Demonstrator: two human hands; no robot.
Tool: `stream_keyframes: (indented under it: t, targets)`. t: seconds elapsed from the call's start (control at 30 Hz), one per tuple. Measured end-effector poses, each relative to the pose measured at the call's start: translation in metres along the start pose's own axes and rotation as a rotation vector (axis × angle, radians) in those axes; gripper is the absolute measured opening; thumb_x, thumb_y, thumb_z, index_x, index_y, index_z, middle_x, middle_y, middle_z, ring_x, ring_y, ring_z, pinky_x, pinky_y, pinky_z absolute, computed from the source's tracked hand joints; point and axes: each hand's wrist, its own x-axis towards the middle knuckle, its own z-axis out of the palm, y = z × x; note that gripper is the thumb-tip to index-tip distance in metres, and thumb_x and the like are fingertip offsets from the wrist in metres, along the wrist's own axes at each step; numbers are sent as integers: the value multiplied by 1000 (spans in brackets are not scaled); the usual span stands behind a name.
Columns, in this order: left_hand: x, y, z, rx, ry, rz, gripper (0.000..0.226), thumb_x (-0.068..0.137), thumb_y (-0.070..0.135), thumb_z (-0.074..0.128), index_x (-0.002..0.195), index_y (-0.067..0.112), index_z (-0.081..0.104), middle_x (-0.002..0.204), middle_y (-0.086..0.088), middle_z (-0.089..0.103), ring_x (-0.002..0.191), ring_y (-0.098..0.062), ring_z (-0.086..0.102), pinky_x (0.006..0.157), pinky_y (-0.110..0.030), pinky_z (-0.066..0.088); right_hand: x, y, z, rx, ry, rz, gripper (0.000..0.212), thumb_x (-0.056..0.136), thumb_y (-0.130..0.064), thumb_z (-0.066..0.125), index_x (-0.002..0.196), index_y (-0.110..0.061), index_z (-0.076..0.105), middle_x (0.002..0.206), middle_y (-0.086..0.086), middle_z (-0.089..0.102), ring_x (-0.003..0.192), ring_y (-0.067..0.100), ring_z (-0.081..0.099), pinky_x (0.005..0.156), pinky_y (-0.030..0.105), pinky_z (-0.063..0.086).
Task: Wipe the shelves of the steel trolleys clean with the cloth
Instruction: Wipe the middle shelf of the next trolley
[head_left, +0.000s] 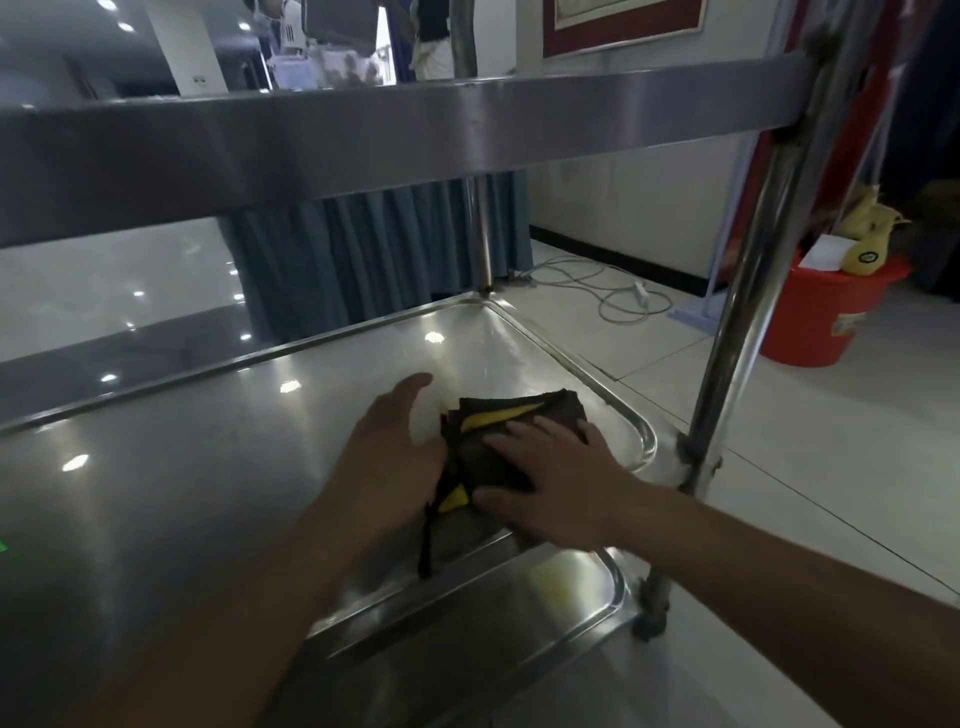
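Observation:
A folded dark brown cloth (498, 457) with yellow showing at its folds lies on the middle shelf (208, 467) of the steel trolley, near the shelf's right front corner. My right hand (556, 483) lies flat on top of the cloth with its fingers spread. My left hand (389, 457) is open beside the cloth's left edge, with the thumb raised and the fingers at the cloth's side. A dark strap of the cloth hangs over the shelf's front rim. The top shelf (415, 130) runs overhead and a lower shelf (467, 649) shows below.
The trolley's right upright post (748, 291) stands close to my right arm. On the tiled floor to the right are a red bucket (826, 312) holding yellow items and a loose white cable (597, 291). A blue skirted table (374, 254) stands behind the trolley.

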Motion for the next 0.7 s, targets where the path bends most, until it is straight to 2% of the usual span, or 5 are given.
stream_keyframes:
  t: [0.07,0.13,0.23,0.43,0.7]
  targets:
    - [-15,-16,-12,120,-14,12,64,95,22,59,147,44,31,156,8,32,142,-17,28,109,-32,30,3,0,14,-97,-42,-10,76,86,-77,25,153,-42,12,164,-8,9,151,21,-1,118,56,-6]
    - [-30,-33,-15,272,-27,-29,59,99,31,52,150,44,25,162,9,22,148,-18,15,118,-41,20,15,6,14,-102,-25,-44,74,89,-76,23,153,-43,7,164,-10,6,151,18,-6,118,55,-9]
    - [-44,-53,-9,420,-75,-94,52,102,46,31,152,45,16,165,10,8,151,-17,0,122,-43,7,47,12,12,-96,-9,-52,72,91,-74,24,153,-42,9,164,-9,7,151,17,-5,118,55,-9]
    - [-53,-60,1,593,-30,-26,58,95,56,6,150,44,16,163,11,12,150,-16,6,121,-42,6,139,12,15,-102,-9,11,75,89,-74,28,154,-38,14,165,-3,9,151,23,-1,115,58,-10]
    - [-54,-53,2,656,2,-7,51,97,50,22,147,42,18,159,10,18,147,-17,13,119,-44,13,180,51,-3,-130,-5,163,94,64,-96,22,147,-53,15,162,-13,15,150,18,8,110,66,5]
